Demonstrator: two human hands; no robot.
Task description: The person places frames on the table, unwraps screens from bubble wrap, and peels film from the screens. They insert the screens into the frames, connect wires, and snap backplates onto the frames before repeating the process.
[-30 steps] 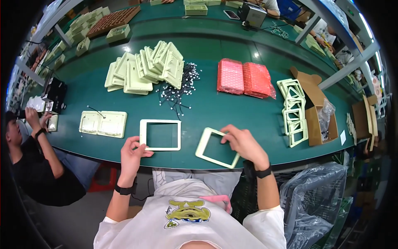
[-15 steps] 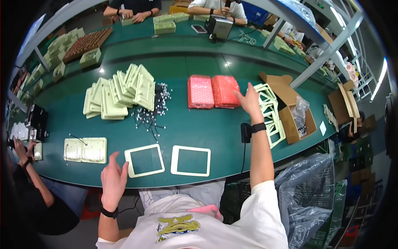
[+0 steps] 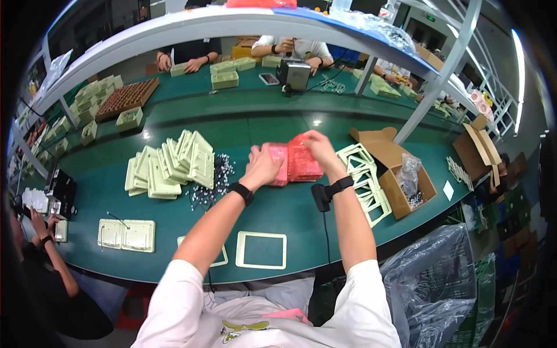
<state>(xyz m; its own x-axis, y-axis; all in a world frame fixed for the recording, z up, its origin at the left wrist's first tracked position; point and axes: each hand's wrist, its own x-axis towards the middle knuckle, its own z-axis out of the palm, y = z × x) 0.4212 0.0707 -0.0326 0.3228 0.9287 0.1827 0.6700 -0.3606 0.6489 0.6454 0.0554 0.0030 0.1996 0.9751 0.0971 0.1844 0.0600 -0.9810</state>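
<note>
Two red bubble-wrap packets lie side by side beyond the middle of the table. My left hand (image 3: 262,167) is at the left packet (image 3: 278,158), its fingers bent over the outer edge. My right hand (image 3: 322,152) grips the upper right corner of the right packet (image 3: 303,167), where the wrap bulges upward. Nearer me lies a pale rectangular frame (image 3: 261,268); a second frame (image 3: 218,264) is partly hidden under my left forearm. Two pale housing panels (image 3: 126,235) with wires on them lie to the left.
Stacked pale housings (image 3: 168,168) stand beside a heap of black wires with white ends (image 3: 216,181). Right of the packets are pale openwork frames (image 3: 366,191) and an open cardboard box (image 3: 413,194). A metal shelf beam (image 3: 232,26) crosses above the table. Co-workers sit opposite and at left.
Both hands have come to the red packets: the left from near the front edge, the right leftward from beside the openwork frames. The right packet's wrap is now gripped and raised. The view has tilted upward.
</note>
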